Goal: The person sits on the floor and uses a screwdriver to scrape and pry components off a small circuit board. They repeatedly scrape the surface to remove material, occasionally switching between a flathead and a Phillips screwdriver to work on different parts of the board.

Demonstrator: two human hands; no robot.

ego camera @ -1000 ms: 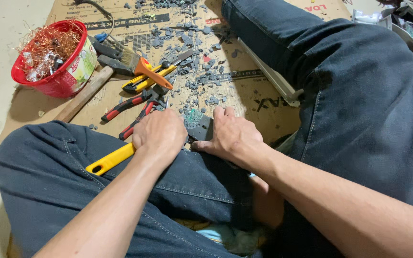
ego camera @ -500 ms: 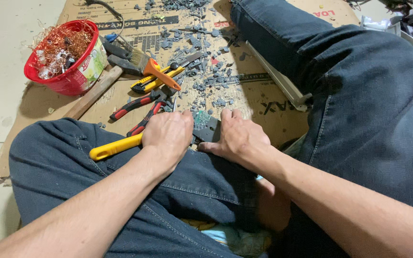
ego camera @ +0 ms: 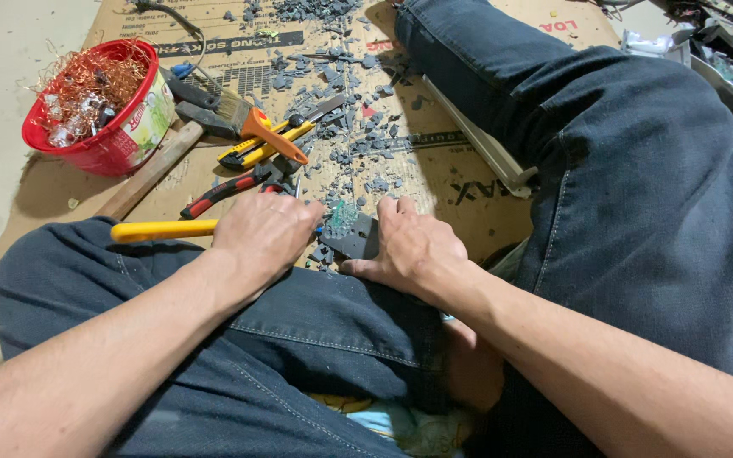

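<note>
My left hand is closed around a tool with a long yellow handle that sticks out to the left over my thigh. My right hand presses down on a small dark grey plastic piece with a green circuit board part, lying on the cardboard between my legs. Both hands sit close together, almost touching, with the piece between them. The tool's tip is hidden under my left hand.
A red bowl of copper wire scraps stands at the left. A wooden-handled hammer, a paintbrush, yellow-handled pliers and red-handled pliers lie on the cardboard sheet among several grey plastic fragments. A metal strip leans by my right leg.
The view has shifted slightly, so things sit a little lower and to the right in the picture. Both hands stay on the grey piece; the yellow handle has levelled out to nearly horizontal.
</note>
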